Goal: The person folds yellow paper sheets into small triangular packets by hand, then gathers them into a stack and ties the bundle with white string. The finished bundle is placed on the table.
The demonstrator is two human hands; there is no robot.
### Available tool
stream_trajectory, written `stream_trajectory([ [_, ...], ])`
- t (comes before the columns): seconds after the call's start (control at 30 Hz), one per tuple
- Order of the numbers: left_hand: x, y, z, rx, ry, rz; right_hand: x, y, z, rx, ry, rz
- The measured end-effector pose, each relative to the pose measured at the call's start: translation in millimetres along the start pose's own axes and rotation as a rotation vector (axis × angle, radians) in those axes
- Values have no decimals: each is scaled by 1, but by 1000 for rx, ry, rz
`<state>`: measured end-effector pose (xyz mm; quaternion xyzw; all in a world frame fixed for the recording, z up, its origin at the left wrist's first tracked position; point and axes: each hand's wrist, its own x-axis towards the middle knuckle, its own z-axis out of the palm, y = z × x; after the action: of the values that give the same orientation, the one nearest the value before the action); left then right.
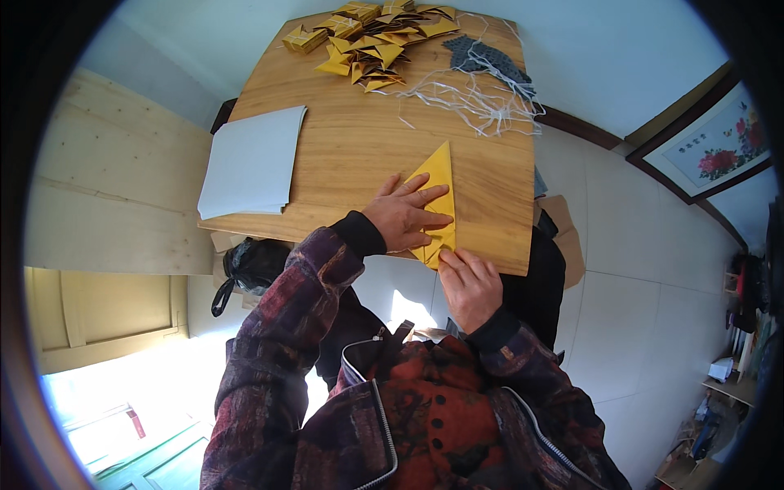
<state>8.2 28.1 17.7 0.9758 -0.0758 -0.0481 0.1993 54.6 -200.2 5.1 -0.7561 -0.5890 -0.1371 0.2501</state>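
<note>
A sheet of yellow paper [441, 173], folded to a long point, lies at the front edge of the wooden table, its tip aimed away from me. My left hand [406, 214] rests flat across its middle with the fingers spread, pressing it to the wood. At the near end, my right hand [471, 286] has its thumb and fingers closed on the paper's lower right corner. Part of the paper is hidden beneath the left hand.
Folded yellow paper pieces [371, 45] are heaped at the table's far end, some tied in bundles. Beside them lie loose white strings [482, 102] and a grey knitted cloth [482, 59]. A stack of white sheets [253, 162] sits at the table's left. A black bag [255, 265] is below the table's left edge.
</note>
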Motion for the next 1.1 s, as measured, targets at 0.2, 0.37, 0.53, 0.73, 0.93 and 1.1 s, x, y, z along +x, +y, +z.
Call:
stream_trajectory([
  [0.2, -2, -4, 2, -14, -17, 14, -5, 6, -4, 43, -47, -30],
  [0.37, -1, -5, 0, -31, -53, 23, -1, 18, -4, -9, -37, -17],
  [0.53, -2, -7, -1, 14, -58, 31, 5, 24, -2, -18, -119, -37],
  [0.73, -2, -10, 2, 12, -52, 28, 6, 24, -2, -6, -112, -29],
  [0.93, -2, -8, -1, -11, -74, 15, 8, 24, -4, 19, -122, -40],
  [1.1, -1, -8, -3, -3, -90, 27, 8, 23, -5, 17, -128, -5],
])
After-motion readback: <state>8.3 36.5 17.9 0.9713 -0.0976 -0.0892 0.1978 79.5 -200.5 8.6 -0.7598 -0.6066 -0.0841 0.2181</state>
